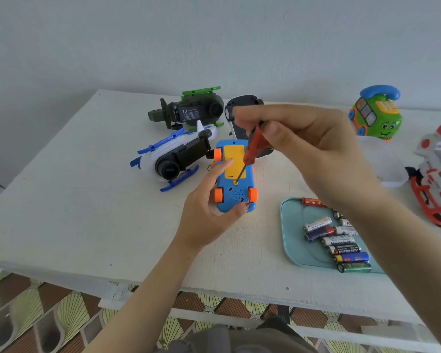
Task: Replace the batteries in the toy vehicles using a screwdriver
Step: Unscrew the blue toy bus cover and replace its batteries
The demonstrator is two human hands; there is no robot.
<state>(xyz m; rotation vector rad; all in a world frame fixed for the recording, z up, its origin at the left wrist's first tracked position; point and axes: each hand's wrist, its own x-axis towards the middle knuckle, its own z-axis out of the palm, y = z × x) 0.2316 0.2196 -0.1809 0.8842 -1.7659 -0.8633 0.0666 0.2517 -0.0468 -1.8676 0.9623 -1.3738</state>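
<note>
Six toy vehicles, one screwdriver and one tray are on or over the white table (87,200). From the blue toy car (236,197), a blue-and-white helicopter (173,156) lies on its side at nine o'clock and a green helicopter (191,110) lies belly-up at eleven.

The left hand (209,207) grips the upturned blue car from its left. Its thumb curls round the near end and its forefinger lies on the yellow battery cover (233,159).

The right hand (303,138) comes in from three o'clock and pinches the red handle of the screwdriver (252,146) between thumb and fingers. The tilted tip sits in the screw hole just below the cover. This hand half hides a black-and-white car (239,103) at twelve.

At four o'clock a teal tray (293,238) holds at least eight batteries (341,248), some covered by the right forearm. A green telephone bus (377,113) stands at two. At three, a clear container (390,164) and a red-and-white helicopter (435,174) lie beyond it.
</note>
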